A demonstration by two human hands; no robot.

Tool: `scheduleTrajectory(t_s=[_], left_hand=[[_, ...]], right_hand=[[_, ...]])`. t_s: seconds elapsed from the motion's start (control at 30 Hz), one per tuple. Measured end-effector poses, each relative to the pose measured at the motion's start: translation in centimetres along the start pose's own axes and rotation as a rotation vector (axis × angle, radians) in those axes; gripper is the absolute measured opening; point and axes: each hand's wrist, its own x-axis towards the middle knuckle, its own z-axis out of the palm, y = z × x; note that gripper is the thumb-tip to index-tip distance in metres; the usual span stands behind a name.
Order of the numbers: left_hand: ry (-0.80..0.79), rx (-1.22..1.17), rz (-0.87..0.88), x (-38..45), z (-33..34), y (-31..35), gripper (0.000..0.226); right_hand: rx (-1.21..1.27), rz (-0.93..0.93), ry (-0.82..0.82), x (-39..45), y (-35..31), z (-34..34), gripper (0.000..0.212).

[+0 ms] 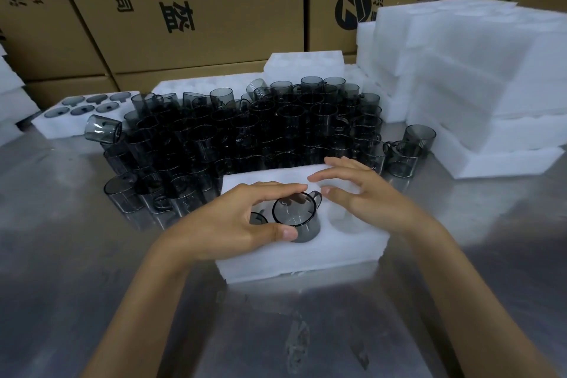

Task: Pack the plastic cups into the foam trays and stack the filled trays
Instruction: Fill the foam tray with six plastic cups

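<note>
A white foam tray (306,258) lies on the steel table right in front of me. My left hand (233,221) grips the rim of a smoky grey plastic cup (296,215) with thumb and fingers, the cup partly sunk in a middle hole of the tray. Another cup (257,218) sits in the hole to its left, mostly hidden by my hand. My right hand (362,196) hovers over the tray's right side with fingers straight and holds nothing. A hole (343,219) under it is empty.
A dense crowd of grey cups (260,132) stands behind the tray. A filled tray (76,115) lies at the back left. Stacks of foam trays (478,83) rise at the right. Cardboard boxes (184,9) wall off the back.
</note>
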Motion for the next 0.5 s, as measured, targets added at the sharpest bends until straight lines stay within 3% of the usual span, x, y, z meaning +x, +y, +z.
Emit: scheduleTrajectory(t_s=[0.27, 0.5], left_hand=[[0.134, 0.175, -0.03, 0.6, 0.8, 0.5, 0.068], [0.068, 0.202, 0.019, 0.7, 1.4, 0.1, 0.077]], right_hand=[[0.011, -0.007, 0.022, 0.3, 0.4, 0.3, 0.025], [0.004, -0.02, 0.032, 0.5, 0.7, 0.4, 0.026]])
